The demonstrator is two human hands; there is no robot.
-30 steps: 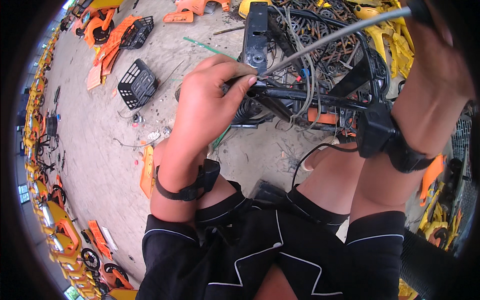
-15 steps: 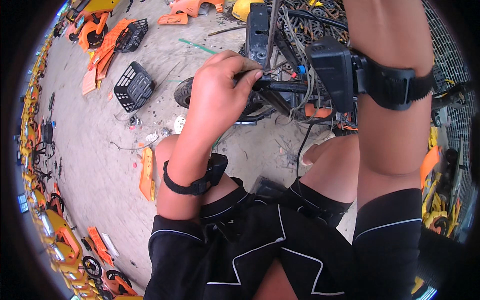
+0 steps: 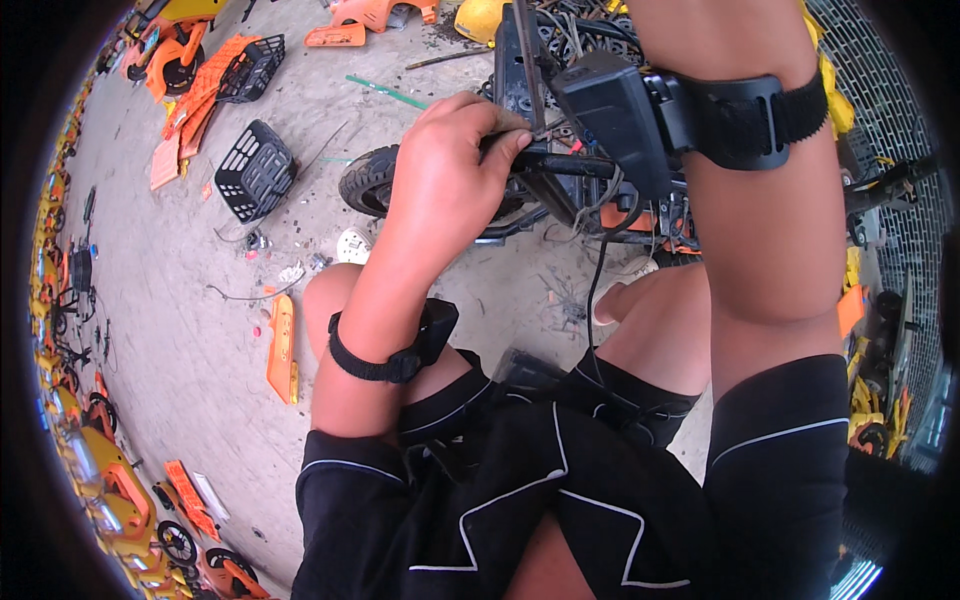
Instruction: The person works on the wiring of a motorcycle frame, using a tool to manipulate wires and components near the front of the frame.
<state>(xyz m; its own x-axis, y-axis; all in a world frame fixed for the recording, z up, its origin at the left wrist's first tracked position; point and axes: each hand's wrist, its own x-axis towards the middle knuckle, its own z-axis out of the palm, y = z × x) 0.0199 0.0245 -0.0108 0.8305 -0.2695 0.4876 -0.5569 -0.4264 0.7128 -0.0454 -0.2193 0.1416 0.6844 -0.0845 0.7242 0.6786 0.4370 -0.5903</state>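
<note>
At the metal frame (image 3: 572,165), the left hand (image 3: 455,155) is pinched closed beside a rod (image 3: 527,70). The right hand's state cannot be told, being out of view.

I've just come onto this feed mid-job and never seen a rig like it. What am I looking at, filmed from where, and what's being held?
There's no machine arm here: these are a person's own bare hands. The view comes from a wide fisheye camera on their head, looking down, so straight edges bend. The left hand has thumb and forefinger pinched at the lower end of a grey rod, beside a black metal frame. Anything between the fingertips is too small to make out. The right hand is out of view; only its forearm shows, wearing a strapped black box. On the floor lie a black basket, an orange panel and a green strip.
</note>
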